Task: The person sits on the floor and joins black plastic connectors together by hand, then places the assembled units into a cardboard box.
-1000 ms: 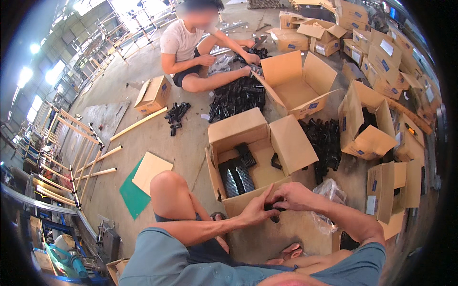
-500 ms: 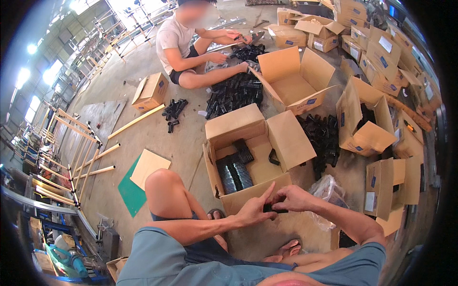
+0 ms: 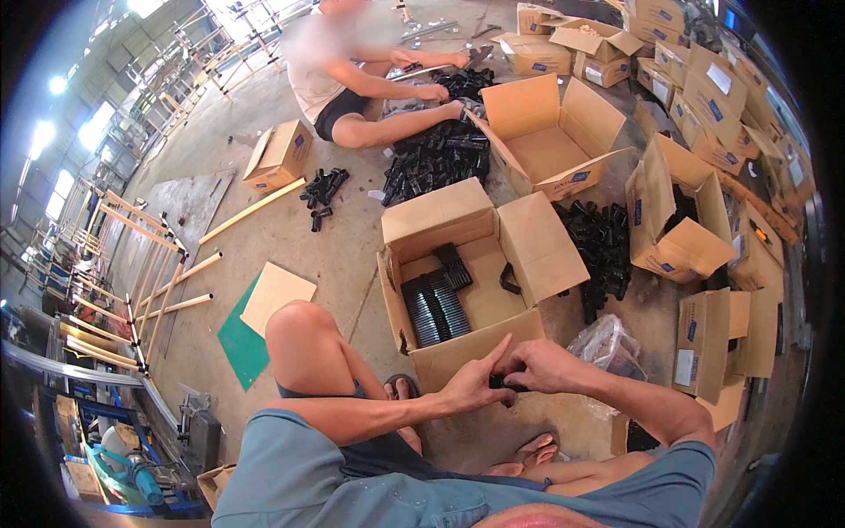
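Observation:
Above the near edge of an open cardboard box point(image 3: 480, 346), my left hand point(image 3: 475, 385) and my right hand point(image 3: 539, 366) meet. Between them is a small black part point(image 3: 499, 383), mostly covered by fingers, so its exact shape does not show. My left index finger points up along the box's near flap while its other fingers curl round the part. My right fingers pinch the part from the other side. Inside the box, black parts with shiny edges point(image 3: 435, 310) stand in tight rows at the left. A loose black piece point(image 3: 509, 279) lies at the right.
Heaps of black parts point(image 3: 598, 251) lie right of the box, and more point(image 3: 440, 167) lie beyond it. Another person point(image 3: 326, 75) sits there handling parts. More cartons point(image 3: 678, 216) crowd the right. A clear plastic bag point(image 3: 607, 352) rests near my right forearm.
Both hands stay together at the box's near edge, with less of the black part showing between them. The other person's head has leaned forward and their hands have shifted. My view has tilted slightly.

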Action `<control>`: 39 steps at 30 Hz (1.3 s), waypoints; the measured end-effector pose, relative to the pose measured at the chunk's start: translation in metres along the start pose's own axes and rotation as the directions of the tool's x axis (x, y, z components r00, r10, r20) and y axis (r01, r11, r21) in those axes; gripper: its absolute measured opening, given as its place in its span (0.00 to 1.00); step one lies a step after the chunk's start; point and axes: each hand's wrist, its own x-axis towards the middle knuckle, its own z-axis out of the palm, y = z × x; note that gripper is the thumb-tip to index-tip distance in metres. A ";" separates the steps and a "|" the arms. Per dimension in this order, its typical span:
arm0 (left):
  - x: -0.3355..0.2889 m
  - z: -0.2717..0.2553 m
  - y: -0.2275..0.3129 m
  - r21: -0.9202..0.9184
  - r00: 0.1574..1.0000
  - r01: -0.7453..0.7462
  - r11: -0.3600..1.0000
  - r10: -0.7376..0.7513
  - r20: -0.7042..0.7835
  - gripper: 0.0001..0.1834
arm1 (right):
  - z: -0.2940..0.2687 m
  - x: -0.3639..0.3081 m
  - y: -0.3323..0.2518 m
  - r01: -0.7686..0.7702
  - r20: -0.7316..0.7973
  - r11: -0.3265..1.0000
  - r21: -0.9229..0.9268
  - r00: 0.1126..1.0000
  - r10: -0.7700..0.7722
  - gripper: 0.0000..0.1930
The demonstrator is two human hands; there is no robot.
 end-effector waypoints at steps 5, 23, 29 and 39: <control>0.000 0.000 -0.008 -0.235 0.997 -0.067 0.970 0.076 0.032 0.42 | -0.009 0.004 -0.005 0.044 0.067 0.999 0.009 0.997 -0.045 0.13; 0.040 -0.071 0.028 -0.834 0.961 -0.044 0.549 -0.205 -0.186 0.17 | -0.035 0.009 -0.011 0.356 -0.502 0.657 0.664 0.864 0.040 0.27; 0.035 -0.072 0.023 -0.894 0.980 0.042 0.446 -0.193 -0.050 0.27 | -0.049 0.016 -0.016 0.345 -0.503 0.686 0.641 0.864 0.036 0.22; 0.025 -0.062 0.034 -0.927 0.972 0.158 0.340 -0.217 0.086 0.25 | -0.043 0.028 -0.012 0.311 -0.510 0.731 0.607 0.858 0.058 0.09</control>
